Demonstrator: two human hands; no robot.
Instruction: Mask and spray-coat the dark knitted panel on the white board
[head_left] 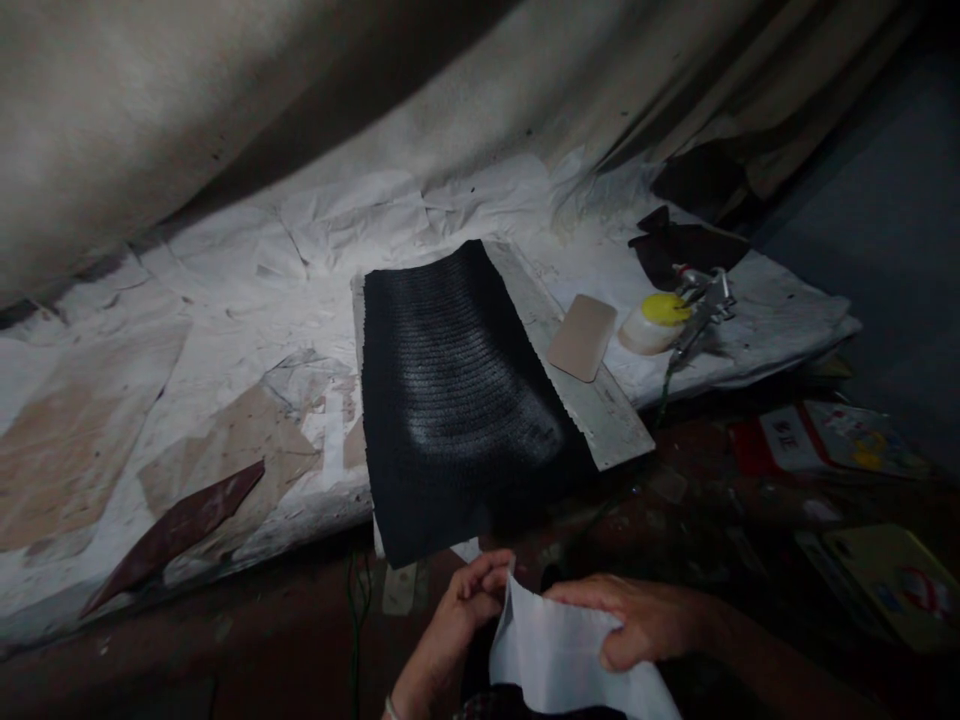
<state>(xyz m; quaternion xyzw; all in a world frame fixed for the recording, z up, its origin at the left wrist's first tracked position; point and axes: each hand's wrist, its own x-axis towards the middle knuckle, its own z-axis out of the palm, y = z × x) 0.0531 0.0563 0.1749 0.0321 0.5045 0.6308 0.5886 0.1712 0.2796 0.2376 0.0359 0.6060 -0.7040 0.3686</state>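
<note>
My left hand (459, 610) and my right hand (626, 618) both grip a white sheet of fabric or paper (555, 655) near the bottom edge of the view, left fingers pinching its upper left corner, right fingers curled over its right side. Just beyond them a dark ribbed knitted piece (450, 400) lies flat on a pale board (592, 390), its near end hanging over the table's edge.
A low table covered with crumpled white paper (247, 300) spreads left. A tan card (583, 336), a yellow-capped white container (654, 322), a metal tool (701, 300) and dark cloth (679, 250) lie right. Printed boxes (847, 440) sit on the dark floor.
</note>
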